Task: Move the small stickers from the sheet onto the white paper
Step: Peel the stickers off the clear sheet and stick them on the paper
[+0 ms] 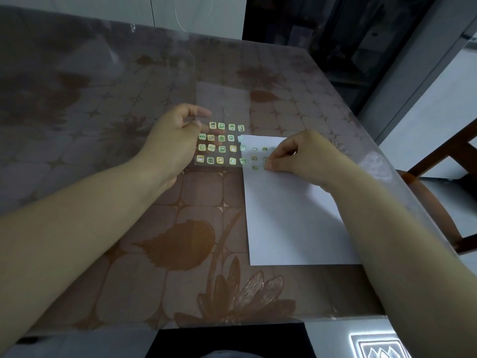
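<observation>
Left hand (175, 140), fingers loosely curled and gripping nothing, lies over the sticker sheet (224, 107) just left of the white paper (289, 215). Near the paper's top edge, among small stickers (254, 158), the right hand (302, 156) pinches its fingertips together, contents hidden.

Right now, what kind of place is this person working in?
Probably a home dining room or kitchen, judging by the table with its shiny flower-patterned cover and the wooden chair beside it.

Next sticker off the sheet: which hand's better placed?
Probably left. The left hand hovers at the left edge of the sticker sheet, holding nothing visible. The right hand is busy, fingertips down on the white paper among the placed stickers.
</observation>
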Available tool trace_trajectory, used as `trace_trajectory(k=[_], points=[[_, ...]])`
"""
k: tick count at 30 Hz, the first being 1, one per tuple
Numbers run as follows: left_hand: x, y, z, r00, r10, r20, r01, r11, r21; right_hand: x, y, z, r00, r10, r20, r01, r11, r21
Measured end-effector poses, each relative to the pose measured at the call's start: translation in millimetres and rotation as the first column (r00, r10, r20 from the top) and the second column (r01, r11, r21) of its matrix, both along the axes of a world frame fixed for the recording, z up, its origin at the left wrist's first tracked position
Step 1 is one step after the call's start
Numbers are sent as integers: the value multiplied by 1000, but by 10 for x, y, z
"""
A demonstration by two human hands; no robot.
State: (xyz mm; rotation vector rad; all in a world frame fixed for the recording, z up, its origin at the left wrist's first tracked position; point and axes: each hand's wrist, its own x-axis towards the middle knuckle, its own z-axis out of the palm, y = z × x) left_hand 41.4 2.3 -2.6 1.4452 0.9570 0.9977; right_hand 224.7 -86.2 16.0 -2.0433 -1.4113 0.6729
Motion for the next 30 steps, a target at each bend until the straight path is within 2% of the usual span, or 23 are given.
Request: trace_trajectory(k=[9,13,15,17,19,21,30], points=[[4,-48,20,997,-70,-38,72,996,43,40,51,-51,998,-68,2,68,995,69],[9,-71,31,993,-115,-33,116,993,19,-65,47,-25,998,-54,-37,64,928,366],[12,-78,26,989,-140,-44,141,990,3,-158,45,0,1000,-16,14,7,874,486],[15,-99,24,985,-166,-41,166,986,-7,-240,39,-13,993,18,117,-79,838,540],[22,-134,31,980,-195,-42,195,981,3,-298,54,-56,977,26,213,-145,812,565],[29,-171,39,973,-226,-46,226,974,15,-329,87,-106,969,20,247,-163,799,578],[33,-211,60,969,-227,-95,234,970,66,-344,78,-73,975,58,214,-168,822,544]])
